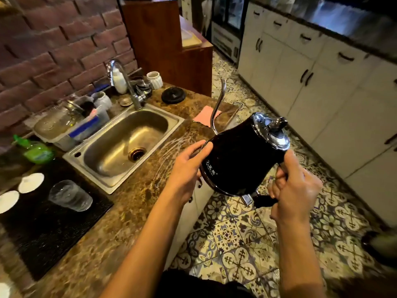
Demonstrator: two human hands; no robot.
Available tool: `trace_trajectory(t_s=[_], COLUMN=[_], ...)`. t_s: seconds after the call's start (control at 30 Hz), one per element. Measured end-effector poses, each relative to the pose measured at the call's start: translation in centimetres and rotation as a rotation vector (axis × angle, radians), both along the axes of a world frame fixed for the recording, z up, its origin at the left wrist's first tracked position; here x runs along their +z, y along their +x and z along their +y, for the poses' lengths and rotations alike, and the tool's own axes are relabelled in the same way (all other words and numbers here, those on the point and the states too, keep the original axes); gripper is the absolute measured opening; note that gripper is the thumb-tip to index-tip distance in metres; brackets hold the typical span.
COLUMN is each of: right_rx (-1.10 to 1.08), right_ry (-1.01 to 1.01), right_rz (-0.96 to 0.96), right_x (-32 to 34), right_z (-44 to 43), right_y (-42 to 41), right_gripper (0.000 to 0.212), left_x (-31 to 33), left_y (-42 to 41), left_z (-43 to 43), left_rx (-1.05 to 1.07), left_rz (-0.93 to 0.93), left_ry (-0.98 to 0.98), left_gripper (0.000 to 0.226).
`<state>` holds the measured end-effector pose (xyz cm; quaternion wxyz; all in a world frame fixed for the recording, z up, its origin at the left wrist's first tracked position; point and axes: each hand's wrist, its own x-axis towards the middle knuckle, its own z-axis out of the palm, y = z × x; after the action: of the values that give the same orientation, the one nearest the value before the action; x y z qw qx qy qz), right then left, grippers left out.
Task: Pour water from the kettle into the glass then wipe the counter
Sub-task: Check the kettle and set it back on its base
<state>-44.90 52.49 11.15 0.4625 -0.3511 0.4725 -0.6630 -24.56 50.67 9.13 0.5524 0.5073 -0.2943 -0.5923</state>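
I hold a black gooseneck kettle (242, 160) in the air past the counter's front edge, above the tiled floor. My right hand (294, 190) grips its handle. My left hand (189, 168) rests against the kettle's side near the base of its thin spout, which points up and away. A clear glass (69, 195) with water in it stands on a black mat (49, 229) at the left. A pink cloth (205, 114) lies on the brown stone counter (120, 222) right of the sink. A wet streak (171, 147) shines on the counter beside the sink.
A steel sink (124, 145) with a tap (129, 84) sits mid-counter. The kettle's black base (173, 95) is behind the cloth. A dish tub (71, 123), a green soap bottle (36, 150) and white saucers (31, 182) are at the left. White cabinets (311, 82) line the right side.
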Motion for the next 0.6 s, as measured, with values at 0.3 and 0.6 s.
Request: trace_trajectory(t_s=[0.3,0.6], right_rx=[-0.178,-0.318], right_ry=[0.038,0.089], right_rz=[-0.018,-0.019], right_x=[-0.5,-1.0], right_z=[-0.3,-1.8], right_y=[-8.1,-11.5], right_gripper=[0.051,0.051], left_x=[-0.2,-1.6], left_y=[-8.5,-12.7], left_z=[-2.2,-5.1], left_rx=[-0.106,-0.196], left_rz=[0.101,0.139], left_ry=[0.069,0.113], left_gripper=[0.043,0.067])
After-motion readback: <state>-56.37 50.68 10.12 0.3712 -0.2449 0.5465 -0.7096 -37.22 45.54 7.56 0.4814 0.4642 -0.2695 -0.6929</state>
